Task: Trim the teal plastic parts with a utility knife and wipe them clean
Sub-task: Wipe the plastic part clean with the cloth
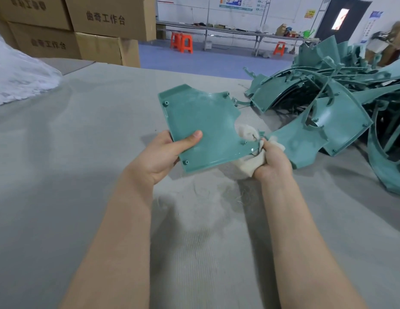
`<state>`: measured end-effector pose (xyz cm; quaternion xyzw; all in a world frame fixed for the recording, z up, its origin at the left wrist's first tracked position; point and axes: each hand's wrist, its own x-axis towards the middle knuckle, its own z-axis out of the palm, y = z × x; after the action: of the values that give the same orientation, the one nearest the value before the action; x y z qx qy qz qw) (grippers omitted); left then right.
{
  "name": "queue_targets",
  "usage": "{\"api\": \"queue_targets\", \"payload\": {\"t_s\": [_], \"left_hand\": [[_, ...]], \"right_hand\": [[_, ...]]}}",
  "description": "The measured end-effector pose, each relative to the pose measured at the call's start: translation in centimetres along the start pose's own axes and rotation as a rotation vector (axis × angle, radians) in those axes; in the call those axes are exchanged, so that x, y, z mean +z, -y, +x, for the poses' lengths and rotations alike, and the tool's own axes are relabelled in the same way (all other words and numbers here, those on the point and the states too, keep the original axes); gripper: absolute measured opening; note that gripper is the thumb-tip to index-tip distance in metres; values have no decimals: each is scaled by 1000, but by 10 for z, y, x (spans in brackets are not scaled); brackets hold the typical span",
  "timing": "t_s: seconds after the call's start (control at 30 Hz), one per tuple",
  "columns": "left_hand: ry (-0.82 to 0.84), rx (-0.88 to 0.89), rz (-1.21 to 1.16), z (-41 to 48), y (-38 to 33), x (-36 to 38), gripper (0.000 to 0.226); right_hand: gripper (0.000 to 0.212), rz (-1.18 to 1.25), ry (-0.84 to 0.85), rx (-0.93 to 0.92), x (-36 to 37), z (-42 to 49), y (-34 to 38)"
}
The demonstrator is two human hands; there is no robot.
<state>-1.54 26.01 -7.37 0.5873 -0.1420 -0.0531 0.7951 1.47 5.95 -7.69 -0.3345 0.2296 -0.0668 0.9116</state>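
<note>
Part [203, 126] is mid-frame, held above the counter [83, 163], ribbed face up. L hand [163, 157] pinches its lower-left edge: thumb on top, fingers under. R hand [273, 161] fingers curl round a cloth [247, 169], bunched vs. the part's right edge. Pile [342, 112] of parts at right; the nearest prob. touches the cloth. Boxes [83, 23] upper left.

teal part [201, 121]: smooth semi-gloss plastic; rag [247, 166]: soft off-white cloth; table [71, 152]: matt grey ribbed fabric
</note>
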Motion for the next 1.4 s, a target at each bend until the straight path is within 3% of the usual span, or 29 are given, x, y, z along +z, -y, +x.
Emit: {"api": "queue_targets", "payload": {"t_s": [0.13, 0.23, 0.37, 0.47, 0.57, 0.6, 0.67, 0.73, 0.8, 0.87, 1.03, 1.13, 1.23, 1.33, 1.4], "left_hand": [[25, -25, -61, -4, -3, -8, 33], [-20, -28, -113, -5, -4, -13, 36], [-147, -5, -307, -1, -3, -16, 26], [-210, 34, -335, 2, -4, -16, 19], [-257, 42, -240, 6, 1, -7, 17], [-263, 45, -217, 8, 3, -2, 16], [-267, 52, -214, 10, 6, 6, 17], [-274, 50, -202, 11, 6, 9, 19], [-277, 44, -175, 10, 6, 7, 24], [-240, 39, -177, 8, 5, 5, 20], [-128, -5, -42, 2, 0, 8, 15], [-77, -10, 22, -2, -4, 9, 16], [-20, 37, 205, -5, -11, 18, 16], [-150, 192, 377, -2, -14, 26, 12], [-322, 326, 633, 0, -11, 27, 12]], "right_hand": [[19, -21, -50, 26, -11, 8, 10], [18, 8, -93, -56, -11, 7, 11], [12, -292, -233, -351, -8, 3, 10], [22, -521, -297, -563, -4, -7, 10], [16, -582, -74, -729, 15, -28, -1], [26, -614, 51, -778, 22, -36, -9], [46, -822, 272, -882, 35, -54, -28], [45, -1139, 446, -1010, 43, -63, -52], [46, -1444, 514, -1139, 44, -63, -69], [51, -1555, 434, -1169, 41, -55, -68], [47, -1432, 224, -1047, 38, -45, -52], [17, -1318, 82, -884, 32, -34, -33], [25, -1110, 39, -669, 20, -21, -6], [33, -646, -141, -516, 9, -17, 17], [31, -495, -178, -466, 5, -16, 22]]}}
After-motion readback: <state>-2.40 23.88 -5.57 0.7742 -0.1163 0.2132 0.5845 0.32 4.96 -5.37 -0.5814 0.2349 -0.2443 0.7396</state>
